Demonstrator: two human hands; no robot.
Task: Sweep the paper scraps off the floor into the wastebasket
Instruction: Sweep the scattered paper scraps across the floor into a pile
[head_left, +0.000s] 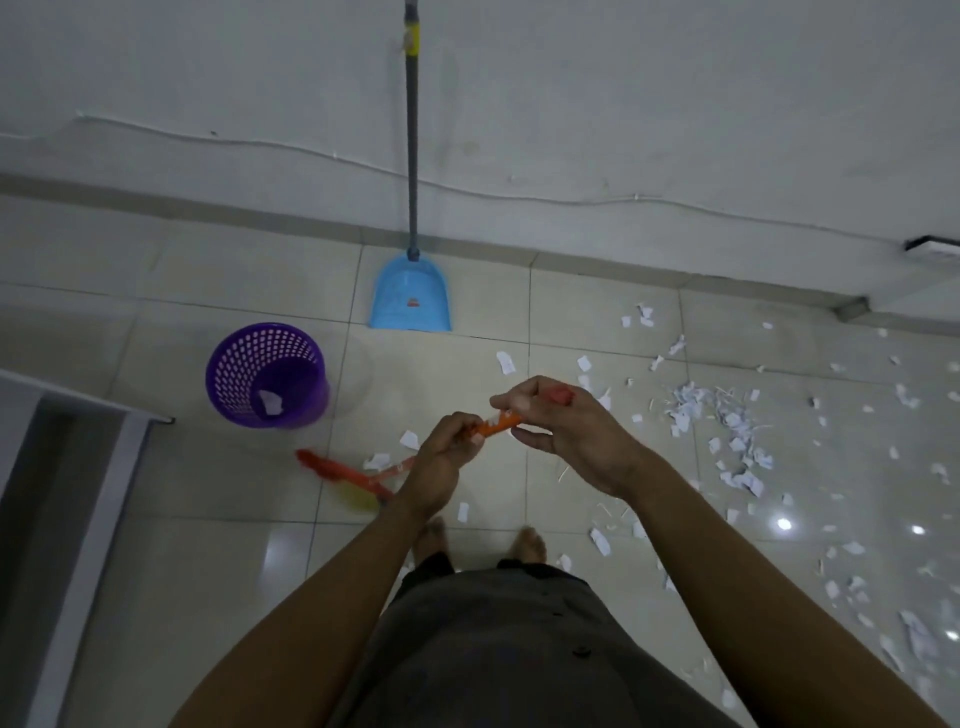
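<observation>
White paper scraps (737, 431) lie scattered over the glossy tiled floor (208, 545), mostly on the right. Both hands grip the handle of an orange plastic broom (498, 425): the left hand (441, 457) curls round its lower part, and the right hand (566, 431) closes round its top end. The blurred broom head is at the floor, left. Beyond it stands the purple perforated plastic wastebasket (234, 374), holding one scrap. A blue plastic long-handled dustpan (410, 301) leans against the far wall.

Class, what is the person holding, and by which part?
An orange broom, gripped near the top of its handle by left hand and right hand.
</observation>
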